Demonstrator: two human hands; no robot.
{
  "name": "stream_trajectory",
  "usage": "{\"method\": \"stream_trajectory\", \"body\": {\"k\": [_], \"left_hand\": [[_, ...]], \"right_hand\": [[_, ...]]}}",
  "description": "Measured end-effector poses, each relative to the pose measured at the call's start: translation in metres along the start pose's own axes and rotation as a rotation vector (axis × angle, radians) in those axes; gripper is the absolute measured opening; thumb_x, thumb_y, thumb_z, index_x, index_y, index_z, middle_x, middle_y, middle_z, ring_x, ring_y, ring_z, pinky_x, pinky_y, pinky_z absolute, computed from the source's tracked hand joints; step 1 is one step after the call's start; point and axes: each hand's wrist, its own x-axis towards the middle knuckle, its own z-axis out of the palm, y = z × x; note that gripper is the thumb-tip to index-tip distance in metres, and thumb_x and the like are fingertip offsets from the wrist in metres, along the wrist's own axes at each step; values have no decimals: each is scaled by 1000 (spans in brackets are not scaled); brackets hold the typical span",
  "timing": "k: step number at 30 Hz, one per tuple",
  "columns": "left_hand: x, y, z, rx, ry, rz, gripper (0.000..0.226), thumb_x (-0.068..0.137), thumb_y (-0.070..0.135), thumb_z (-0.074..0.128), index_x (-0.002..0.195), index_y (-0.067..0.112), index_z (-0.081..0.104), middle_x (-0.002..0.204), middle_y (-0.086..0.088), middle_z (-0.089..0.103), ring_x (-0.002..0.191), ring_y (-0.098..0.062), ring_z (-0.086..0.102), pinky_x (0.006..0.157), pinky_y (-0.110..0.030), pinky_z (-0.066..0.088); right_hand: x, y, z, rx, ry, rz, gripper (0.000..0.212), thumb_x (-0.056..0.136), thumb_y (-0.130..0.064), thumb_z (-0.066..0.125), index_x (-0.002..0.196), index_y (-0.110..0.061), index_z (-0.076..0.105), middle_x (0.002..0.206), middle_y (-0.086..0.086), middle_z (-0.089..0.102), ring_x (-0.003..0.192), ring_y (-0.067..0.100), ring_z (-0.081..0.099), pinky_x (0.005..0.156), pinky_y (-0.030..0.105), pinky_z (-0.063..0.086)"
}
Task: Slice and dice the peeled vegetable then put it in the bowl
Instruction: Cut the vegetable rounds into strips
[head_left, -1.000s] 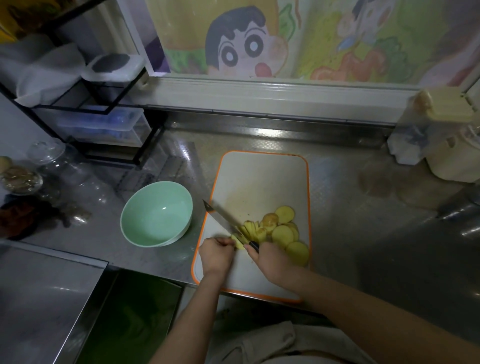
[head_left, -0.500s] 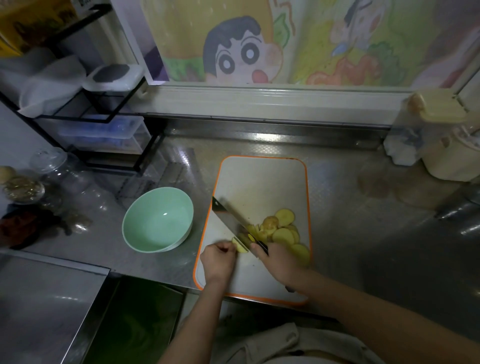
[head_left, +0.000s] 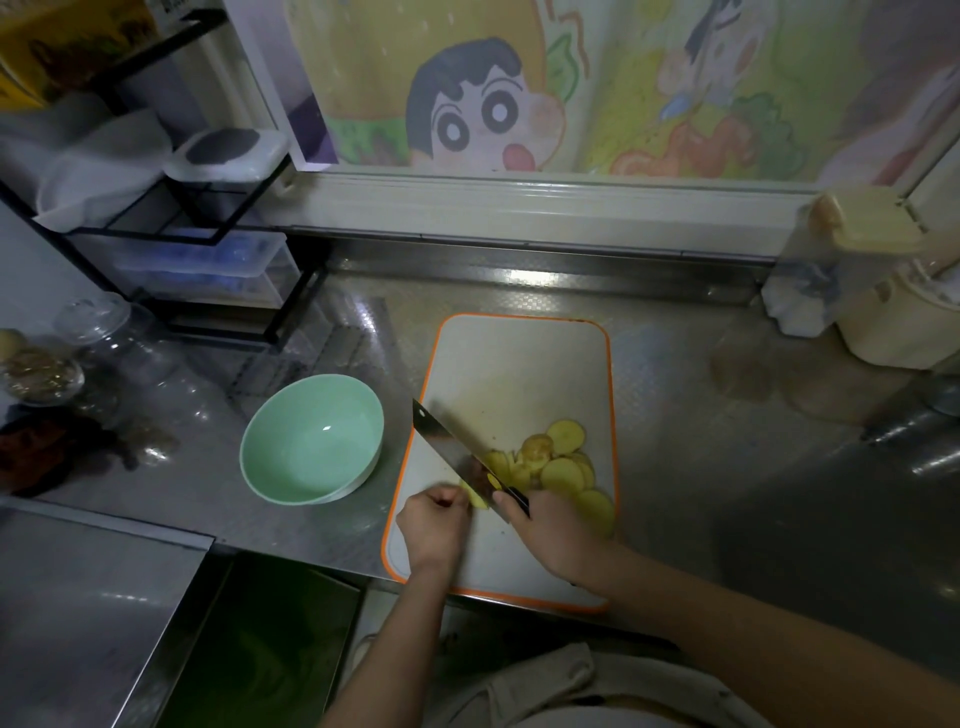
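On the steel tabletop (head_left: 701, 467), the orange-rimmed cutting board (head_left: 519, 364) lies lengthwise away from the person, with the green bowl (head_left: 291, 447) just left of it. The knife (head_left: 447, 441) slants from near-right to far-left, its handle mostly hidden in the gripping right hand (head_left: 550, 535). Round vegetable slices (head_left: 563, 470) are heaped right of the blade. The left hand (head_left: 434, 530), fingers curled, pins a largely hidden vegetable piece (head_left: 475, 496) against the blade.

Head view: one wide-angle camera, worn, facing forward and down.
I logged it close above the steel counter (head_left: 727, 493), cutting board (head_left: 519, 374) just below frame centre, left hand (head_left: 434, 527) and right hand (head_left: 556, 538) reaching in from the bottom edge, the far wall's cartoon panel (head_left: 467, 104) filling the top.
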Motion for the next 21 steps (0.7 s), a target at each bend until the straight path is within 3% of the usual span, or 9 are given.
{"method": "stream_trajectory", "body": {"k": [3, 5, 7, 8, 10, 13, 17, 19, 21], "left_hand": [[-2, 1, 0, -5, 2, -7, 21, 80, 7, 61, 63, 15, 69, 62, 3, 65, 66, -13, 58, 63, -20, 36], [-2, 3, 0, -8, 5, -12, 23, 80, 8, 60, 61, 18, 66, 58, 8, 61, 62, -10, 56, 61, -18, 34], [-3, 3, 1, -14, 9, -9, 24, 81, 8, 60, 61, 19, 64, 57, 12, 58, 59, -5, 53, 58, -17, 31], [-3, 3, 1, -12, 10, -9, 23, 81, 9, 60, 61, 20, 64, 58, 11, 58, 60, -6, 53, 59, -17, 32], [-2, 1, 1, -1, 15, -15, 21, 82, 11, 60, 64, 19, 65, 62, 7, 61, 65, -12, 56, 60, -18, 33], [-1, 1, 4, 9, 16, -17, 17, 84, 13, 60, 67, 16, 64, 65, 4, 60, 68, -14, 53, 59, -20, 29], [0, 0, 7, 12, -6, -10, 17, 85, 14, 62, 69, 14, 55, 67, 3, 56, 71, -16, 49, 59, -21, 25], [1, -1, 7, 11, -17, -12, 20, 84, 13, 62, 68, 17, 52, 69, 2, 57, 73, -16, 50, 59, -21, 25], [1, -1, 7, 26, -21, -12, 20, 85, 12, 62, 69, 17, 52, 71, 1, 58, 74, -16, 50, 59, -21, 25]], "right_hand": [[0, 1, 2, -55, -28, -19, 103, 73, -76, -7, 108, -11, 66, 102, 7, 68, 94, 23, 64, 87, 35, 51], [-1, 0, 0, 167, -152, 50, 92, 77, -78, 12, 101, -6, 64, 87, 13, 63, 81, 26, 59, 83, 33, 51], [-3, -2, -3, 243, -187, 86, 111, 58, -90, 0, 97, -6, 63, 80, 12, 59, 76, 25, 56, 78, 28, 49], [-2, -4, -3, 153, -108, 69, 115, 56, -87, -9, 99, -9, 64, 85, 10, 63, 79, 24, 59, 78, 28, 49], [-3, -6, -1, -117, 72, 20, 110, 67, -75, -19, 96, -14, 69, 89, 4, 70, 82, 20, 66, 75, 29, 52], [-6, -12, -6, -193, 51, 32, 96, 88, -66, -9, 85, -13, 71, 78, 5, 72, 70, 19, 67, 64, 26, 53], [2, -8, 6, -213, 55, 0, 107, 66, -72, -19, 107, -17, 64, 103, 5, 69, 93, 21, 64, 82, 29, 49], [6, -11, 9, -198, 31, 22, 103, 69, -72, -11, 109, -15, 64, 106, 6, 68, 96, 23, 64, 85, 31, 48], [9, -14, 8, -209, 25, 5, 82, 86, -71, 10, 100, -13, 67, 93, 8, 70, 85, 25, 67, 76, 29, 51]]}}
